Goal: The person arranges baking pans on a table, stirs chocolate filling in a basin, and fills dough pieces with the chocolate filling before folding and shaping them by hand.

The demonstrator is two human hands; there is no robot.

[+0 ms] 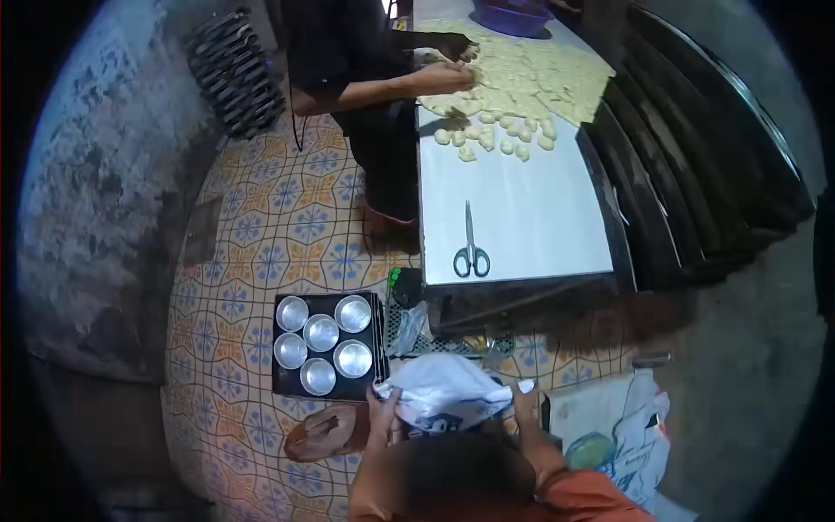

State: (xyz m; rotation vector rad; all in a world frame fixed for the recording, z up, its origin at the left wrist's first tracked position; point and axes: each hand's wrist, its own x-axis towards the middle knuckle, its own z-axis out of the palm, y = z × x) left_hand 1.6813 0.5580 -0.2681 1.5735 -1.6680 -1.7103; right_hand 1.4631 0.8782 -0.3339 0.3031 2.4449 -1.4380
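Observation:
A white cloth [445, 385] with a dark print near its lower edge is stretched between my two hands. My left hand [383, 416] is closed on its left corner, close to the black tray. At the other side, my right hand [525, 405] grips the right corner, where a bit of white fabric sticks out above the fingers. Left of the cloth, the black tray [340, 304] sits low above the tiled floor and carries several round metal pans [321, 332]. A dark blur covers the area just below the cloth.
Ahead stands a white-topped table [522, 230] with scissors [470, 248], dough pieces [509, 137], a spread dough sheet [539, 74] and a purple basin [511, 17]. Another person's hands [445, 76] work over the dough. Dark trays [687, 157] lean at the right; a plastic bag [639, 444] lies lower right.

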